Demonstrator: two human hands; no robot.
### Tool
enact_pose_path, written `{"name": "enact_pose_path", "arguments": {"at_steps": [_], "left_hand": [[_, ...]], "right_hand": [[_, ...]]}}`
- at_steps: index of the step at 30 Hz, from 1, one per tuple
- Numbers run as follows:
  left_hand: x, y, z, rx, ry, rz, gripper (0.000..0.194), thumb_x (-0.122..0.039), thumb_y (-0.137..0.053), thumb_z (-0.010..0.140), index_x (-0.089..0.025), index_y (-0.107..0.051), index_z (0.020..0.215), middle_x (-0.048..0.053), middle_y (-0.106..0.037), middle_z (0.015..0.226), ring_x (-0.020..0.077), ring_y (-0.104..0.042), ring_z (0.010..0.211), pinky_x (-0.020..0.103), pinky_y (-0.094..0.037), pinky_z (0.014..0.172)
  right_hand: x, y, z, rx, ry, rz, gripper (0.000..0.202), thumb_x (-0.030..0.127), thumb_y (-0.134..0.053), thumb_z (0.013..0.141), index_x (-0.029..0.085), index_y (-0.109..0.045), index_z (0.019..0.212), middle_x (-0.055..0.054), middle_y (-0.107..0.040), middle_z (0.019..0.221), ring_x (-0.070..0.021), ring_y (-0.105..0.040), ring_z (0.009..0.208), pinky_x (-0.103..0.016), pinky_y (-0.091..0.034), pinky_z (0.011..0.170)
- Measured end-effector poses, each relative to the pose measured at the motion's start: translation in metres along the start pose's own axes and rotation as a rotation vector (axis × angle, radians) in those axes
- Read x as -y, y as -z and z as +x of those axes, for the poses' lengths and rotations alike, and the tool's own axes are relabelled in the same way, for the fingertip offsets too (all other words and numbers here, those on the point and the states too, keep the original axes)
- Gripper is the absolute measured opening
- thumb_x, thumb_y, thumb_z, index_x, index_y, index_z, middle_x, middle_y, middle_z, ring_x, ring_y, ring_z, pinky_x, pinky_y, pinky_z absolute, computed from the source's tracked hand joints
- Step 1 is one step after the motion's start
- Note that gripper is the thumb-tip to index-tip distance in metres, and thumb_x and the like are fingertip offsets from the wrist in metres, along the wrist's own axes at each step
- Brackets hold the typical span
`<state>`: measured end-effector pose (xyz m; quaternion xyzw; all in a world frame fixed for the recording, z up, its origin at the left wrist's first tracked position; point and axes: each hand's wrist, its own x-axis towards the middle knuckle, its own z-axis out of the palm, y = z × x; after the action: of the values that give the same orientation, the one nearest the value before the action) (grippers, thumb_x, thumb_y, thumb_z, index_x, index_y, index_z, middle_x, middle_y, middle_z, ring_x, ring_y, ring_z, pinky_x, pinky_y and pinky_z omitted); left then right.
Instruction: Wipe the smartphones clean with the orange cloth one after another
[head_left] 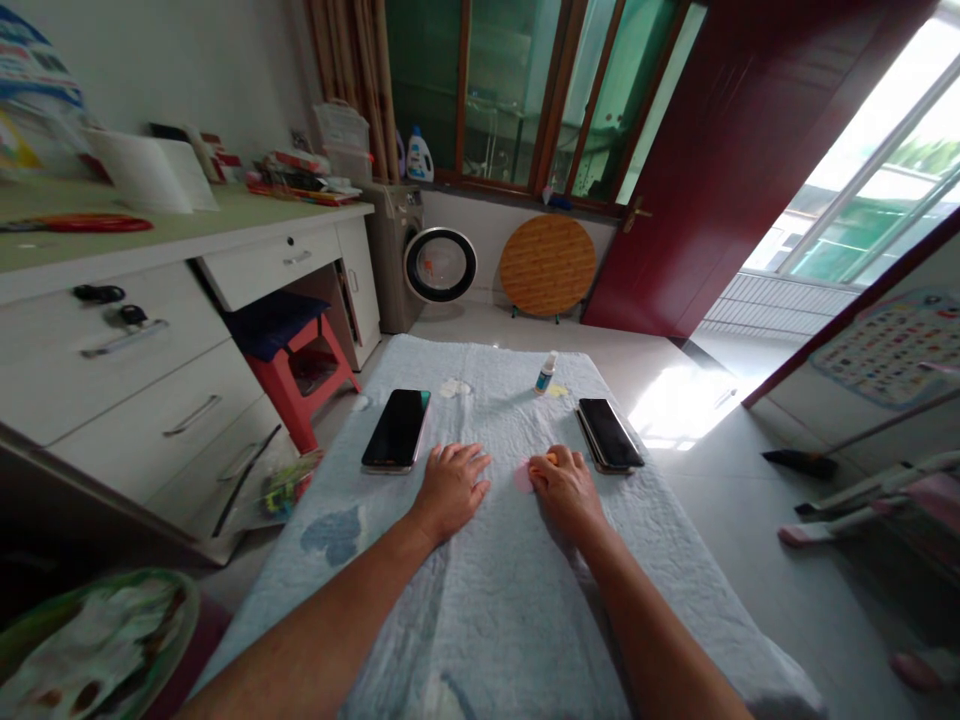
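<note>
My left hand (452, 488) lies palm down on the pale blue cloth (480, 620) covering the table, fingers stretched out, with nothing in it. A large black-screened phone (398, 428) rests just to its left. My right hand (566, 490) is closed, knuckles up, around a small orange thing (553, 458); the fingers hide most of it, so its kind does not show. Beside that hand on the right is another dark phone (611, 434), with a light-coloured layer beneath its screen. Farther back stands a small spray bottle (546, 373) with a white top and blue label.
Left of the table are a pink stool (304, 370) and a white drawer desk (142, 350). A washing machine (390, 255) with its round door open and a round wooden tabletop (547, 265) stand at the back. A bin (97, 640) sits at lower left.
</note>
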<state>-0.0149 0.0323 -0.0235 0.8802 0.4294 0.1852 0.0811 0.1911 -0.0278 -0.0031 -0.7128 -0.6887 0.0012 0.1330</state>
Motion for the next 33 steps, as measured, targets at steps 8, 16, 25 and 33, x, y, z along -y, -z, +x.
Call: {"name": "enact_pose_path", "arguments": {"at_steps": [8, 16, 25, 33], "left_hand": [[-0.004, 0.033, 0.005, -0.23, 0.024, 0.039, 0.031, -0.029, -0.053, 0.086, -0.025, -0.063, 0.115, 0.007, -0.056, 0.132, 0.0277, -0.048, 0.119, 0.053, -0.021, 0.11], [0.037, 0.062, 0.012, -0.187, 0.519, 0.289, 0.065, -0.051, -0.061, 0.076, -0.018, -0.049, 0.131, 0.018, -0.043, 0.14, 0.0405, -0.04, 0.122, 0.057, -0.025, 0.102], [0.056, 0.061, 0.011, -0.046, 0.67, 0.321, 0.088, -0.063, -0.058, 0.071, -0.011, -0.036, 0.139, 0.022, -0.054, 0.122, 0.0411, -0.05, 0.109, 0.047, -0.041, 0.086], [0.057, 0.051, 0.013, -0.171, 0.692, 0.32, 0.073, -0.047, -0.056, 0.072, -0.013, -0.038, 0.135, 0.02, -0.055, 0.118, 0.0387, -0.05, 0.109, 0.045, -0.042, 0.084]], "right_hand": [[-0.004, 0.002, -0.002, 0.062, -0.034, 0.015, 0.025, 0.031, -0.045, 0.095, 0.028, -0.069, 0.097, -0.006, -0.055, 0.098, -0.0189, -0.047, 0.089, -0.026, -0.034, 0.076], [-0.008, -0.002, -0.001, 0.026, -0.036, 0.05, 0.023, 0.031, -0.043, 0.095, 0.024, -0.065, 0.097, -0.004, -0.056, 0.093, -0.0164, -0.048, 0.088, -0.024, -0.035, 0.075], [-0.009, -0.003, -0.001, 0.007, -0.035, 0.071, 0.025, 0.03, -0.042, 0.096, 0.023, -0.066, 0.098, -0.005, -0.057, 0.094, -0.0167, -0.05, 0.09, -0.024, -0.036, 0.078], [-0.01, -0.006, 0.0, -0.016, -0.041, 0.093, 0.029, 0.028, -0.04, 0.096, 0.021, -0.062, 0.113, -0.007, -0.059, 0.098, -0.0187, -0.052, 0.095, -0.027, -0.037, 0.083]]}}
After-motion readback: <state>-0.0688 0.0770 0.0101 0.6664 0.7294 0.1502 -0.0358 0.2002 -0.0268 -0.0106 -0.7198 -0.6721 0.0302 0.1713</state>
